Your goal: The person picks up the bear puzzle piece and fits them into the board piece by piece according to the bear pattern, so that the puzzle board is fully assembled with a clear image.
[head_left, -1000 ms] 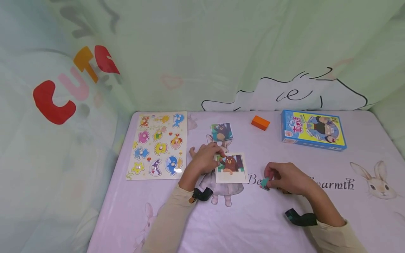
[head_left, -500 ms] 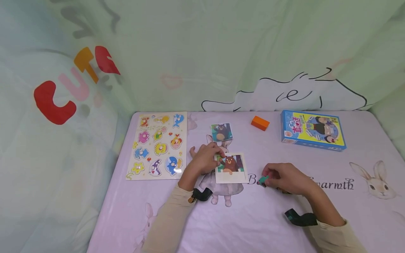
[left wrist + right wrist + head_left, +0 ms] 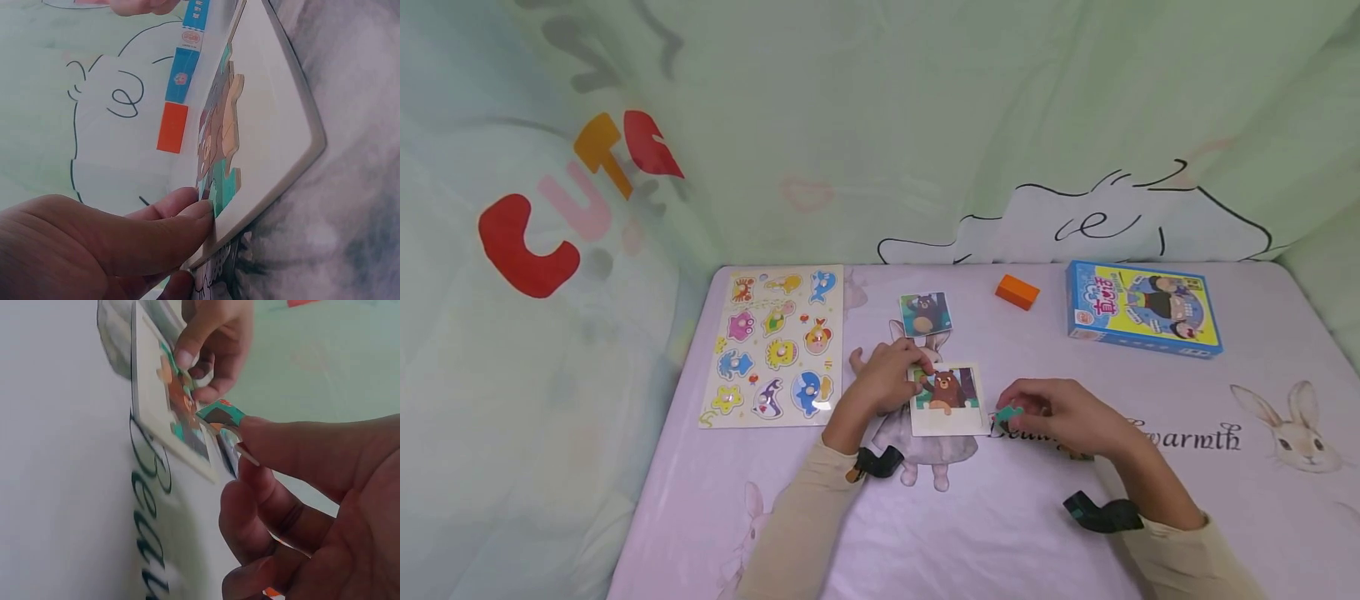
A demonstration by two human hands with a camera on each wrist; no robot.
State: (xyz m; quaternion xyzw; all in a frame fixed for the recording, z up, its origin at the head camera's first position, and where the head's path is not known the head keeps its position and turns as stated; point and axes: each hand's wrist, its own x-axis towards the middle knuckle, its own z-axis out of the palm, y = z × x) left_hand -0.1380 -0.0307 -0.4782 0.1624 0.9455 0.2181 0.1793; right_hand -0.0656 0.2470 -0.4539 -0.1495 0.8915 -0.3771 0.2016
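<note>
A white puzzle board with a partly filled picture of a brown bear lies mid-table. My left hand is at its upper left corner, thumb on a teal piece and fingers curled at the edge. In the left wrist view the thumb shows close up at the teal piece. Just right of the board, my right hand pinches a teal and brown jigsaw piece between thumb and fingers, raised in the air. Other brown pieces lie partly hidden below the right hand.
Behind the puzzle board lies a square bear picture card. An orange block and a blue game box stand farther back. To the left lies a sea-animal peg puzzle. Curtains hang around the table.
My right hand has moved left toward the puzzle board with the jigsaw piece, turning it in the fingers. The left hand has stayed in place on the board.
</note>
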